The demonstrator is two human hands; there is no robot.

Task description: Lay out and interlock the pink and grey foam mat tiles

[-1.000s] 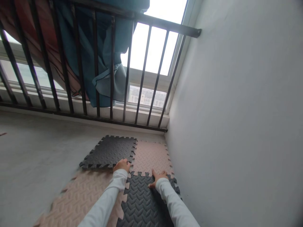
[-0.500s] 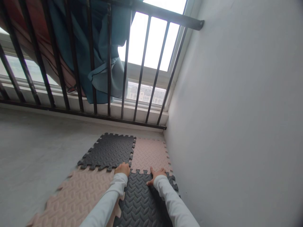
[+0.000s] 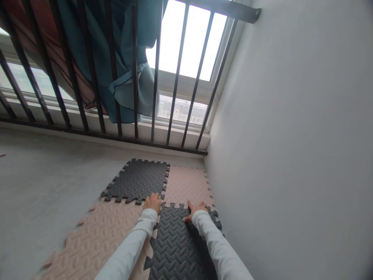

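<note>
My left hand lies on the foam floor tiles where four corners meet, its fingers stretched forward over the edge of the far dark grey tile. With thumb and fingers spread, my right hand presses on the seam between the far pink tile and the near dark grey tile. The near dark tile's right part bends under my right forearm, which hides some of it. Along its left side, several teeth of the near pink tile stick out, not fully meshed.
A white wall rises close on the right. Beyond the tiles, a dark metal railing runs before a window, with a blue-green curtain hanging behind it. Bare concrete floor lies to the left.
My left hand's curled fingers have straightened and lie flatter at the corner. My right hand stays at the same seam. The view has shifted slightly.
</note>
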